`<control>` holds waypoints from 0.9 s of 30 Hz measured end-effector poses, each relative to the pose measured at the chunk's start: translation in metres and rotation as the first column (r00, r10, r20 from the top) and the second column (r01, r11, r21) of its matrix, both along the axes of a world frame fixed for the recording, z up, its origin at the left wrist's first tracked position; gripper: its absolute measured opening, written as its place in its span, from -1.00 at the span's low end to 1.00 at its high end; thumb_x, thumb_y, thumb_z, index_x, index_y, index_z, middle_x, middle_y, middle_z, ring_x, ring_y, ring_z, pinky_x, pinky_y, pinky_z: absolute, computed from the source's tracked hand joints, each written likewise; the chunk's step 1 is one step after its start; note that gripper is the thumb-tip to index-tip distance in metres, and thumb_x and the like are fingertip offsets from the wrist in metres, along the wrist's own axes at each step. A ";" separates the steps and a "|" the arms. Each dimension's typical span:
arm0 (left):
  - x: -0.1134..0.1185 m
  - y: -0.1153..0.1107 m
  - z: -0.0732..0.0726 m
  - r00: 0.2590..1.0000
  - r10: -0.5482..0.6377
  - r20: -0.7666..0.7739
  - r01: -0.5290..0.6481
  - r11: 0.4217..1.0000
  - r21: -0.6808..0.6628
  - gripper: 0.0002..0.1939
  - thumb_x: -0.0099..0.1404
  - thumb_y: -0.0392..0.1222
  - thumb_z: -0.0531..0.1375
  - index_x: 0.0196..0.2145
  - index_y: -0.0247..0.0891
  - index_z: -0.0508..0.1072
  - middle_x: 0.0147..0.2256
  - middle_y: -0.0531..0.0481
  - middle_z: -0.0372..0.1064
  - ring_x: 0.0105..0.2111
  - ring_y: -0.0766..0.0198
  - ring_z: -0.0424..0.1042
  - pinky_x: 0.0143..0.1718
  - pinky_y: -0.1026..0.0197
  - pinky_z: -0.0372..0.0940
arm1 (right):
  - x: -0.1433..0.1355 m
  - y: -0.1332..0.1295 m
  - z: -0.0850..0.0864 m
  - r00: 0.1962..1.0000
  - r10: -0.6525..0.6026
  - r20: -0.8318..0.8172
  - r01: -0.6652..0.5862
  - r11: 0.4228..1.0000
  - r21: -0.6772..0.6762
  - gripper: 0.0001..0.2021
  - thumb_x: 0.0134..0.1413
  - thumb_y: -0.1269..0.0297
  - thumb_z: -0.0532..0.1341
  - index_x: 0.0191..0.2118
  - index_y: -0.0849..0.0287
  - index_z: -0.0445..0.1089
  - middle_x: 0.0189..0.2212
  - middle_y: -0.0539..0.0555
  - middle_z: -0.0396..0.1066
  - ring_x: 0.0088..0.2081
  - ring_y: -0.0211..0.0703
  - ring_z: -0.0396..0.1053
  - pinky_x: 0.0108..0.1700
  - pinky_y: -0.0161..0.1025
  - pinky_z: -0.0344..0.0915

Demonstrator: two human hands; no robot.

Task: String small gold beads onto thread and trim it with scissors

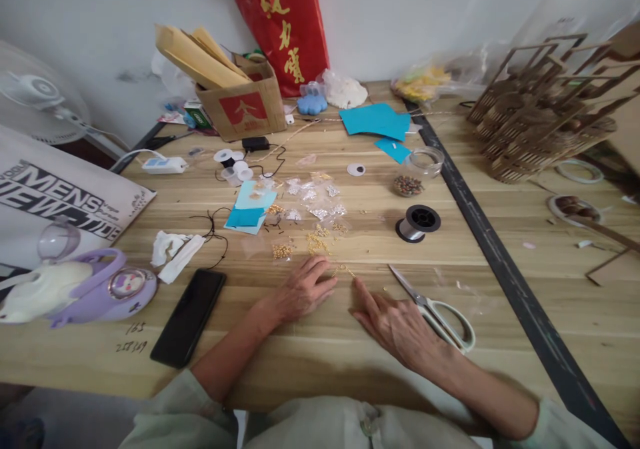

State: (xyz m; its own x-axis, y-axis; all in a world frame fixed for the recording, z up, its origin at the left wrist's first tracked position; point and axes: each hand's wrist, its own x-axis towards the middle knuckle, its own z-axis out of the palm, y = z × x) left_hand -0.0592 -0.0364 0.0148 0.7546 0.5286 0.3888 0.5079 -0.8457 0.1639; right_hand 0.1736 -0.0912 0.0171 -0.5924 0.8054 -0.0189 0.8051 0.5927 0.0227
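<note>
On the wooden table a thin gold strand (343, 268) forms a small arch between my hands. My left hand (303, 289) rests at its left end, fingers bent and close together over the strand's tip; whether they pinch it is too small to tell. My right hand (393, 322) lies to the right, index finger stretched out to the strand's right end, the other fingers curled loosely. Small gold beads (317, 241) lie just beyond my left hand, with a bag of gold beads (283, 252) beside them. Scissors (435, 312) lie partly behind my right hand.
A black phone (189, 317) and a purple bottle (107, 286) are on the left. Beyond the hands are small clear bags (320, 199), blue paper (245, 216), a wire spool (419, 223) and a glass jar (420, 169). A cardboard box (245, 106) stands at the back.
</note>
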 end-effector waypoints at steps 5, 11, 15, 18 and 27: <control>-0.001 0.001 0.001 1.000 -0.014 -0.002 0.014 1.000 -0.022 -0.84 0.32 -0.27 0.12 -0.21 -0.36 0.47 -0.19 -0.19 0.32 0.01 0.05 0.26 0.01 -0.03 0.34 | 0.001 -0.002 0.000 1.000 0.012 -0.001 -0.012 1.000 0.003 -0.50 0.35 0.16 -0.02 0.24 0.44 0.08 -0.37 0.18 0.49 -0.43 -0.16 0.44 -0.52 -0.29 0.12; -0.004 0.002 0.001 1.000 -0.029 -0.006 0.029 1.000 -0.012 -0.85 0.32 -0.27 0.12 -0.23 -0.36 0.47 -0.20 -0.20 0.33 0.00 0.06 0.24 0.02 -0.02 0.32 | 0.001 -0.002 0.001 1.000 -0.007 0.005 0.007 1.000 -0.018 -0.50 0.34 0.16 -0.01 0.24 0.42 0.06 -0.35 0.18 0.49 -0.43 -0.17 0.44 -0.51 -0.30 0.12; -0.006 0.002 -0.001 0.999 -0.038 -0.001 0.038 0.999 -0.008 -0.86 0.31 -0.28 0.13 -0.25 -0.36 0.47 -0.23 -0.19 0.32 -0.01 0.07 0.24 0.00 0.00 0.33 | -0.001 -0.002 0.005 1.000 -0.004 0.015 0.005 0.999 -0.042 -0.50 0.33 0.16 0.01 0.23 0.42 0.09 -0.34 0.17 0.49 -0.41 -0.15 0.45 -0.51 -0.28 0.13; -0.007 0.003 -0.002 0.999 -0.032 -0.002 0.032 0.999 -0.018 -0.88 0.32 -0.31 0.12 -0.27 -0.34 0.47 -0.25 -0.15 0.33 -0.03 0.10 0.25 -0.04 0.04 0.34 | -0.001 -0.003 0.006 1.000 -0.008 0.018 0.009 0.999 -0.048 -0.52 0.34 0.15 -0.02 0.23 0.40 0.10 -0.34 0.17 0.48 -0.39 -0.14 0.44 -0.48 -0.28 0.16; -0.010 0.004 -0.006 1.000 -0.016 0.000 0.016 0.998 -0.053 -0.86 0.34 -0.34 0.09 -0.27 -0.31 0.46 -0.25 -0.13 0.34 -0.03 0.12 0.27 -0.04 0.03 0.34 | 0.001 -0.005 0.000 1.000 -0.002 -0.016 0.002 1.000 -0.029 -0.55 0.35 0.18 -0.04 0.21 0.39 0.11 -0.33 0.18 0.47 -0.39 -0.18 0.44 -0.47 -0.31 0.15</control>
State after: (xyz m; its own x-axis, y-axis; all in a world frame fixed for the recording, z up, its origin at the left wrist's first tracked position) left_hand -0.0695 -0.0322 0.0084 0.7636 0.5361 0.3599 0.4944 -0.8439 0.2082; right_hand 0.1748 -0.0958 0.0170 -0.5911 0.8059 -0.0328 0.8065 0.5912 -0.0080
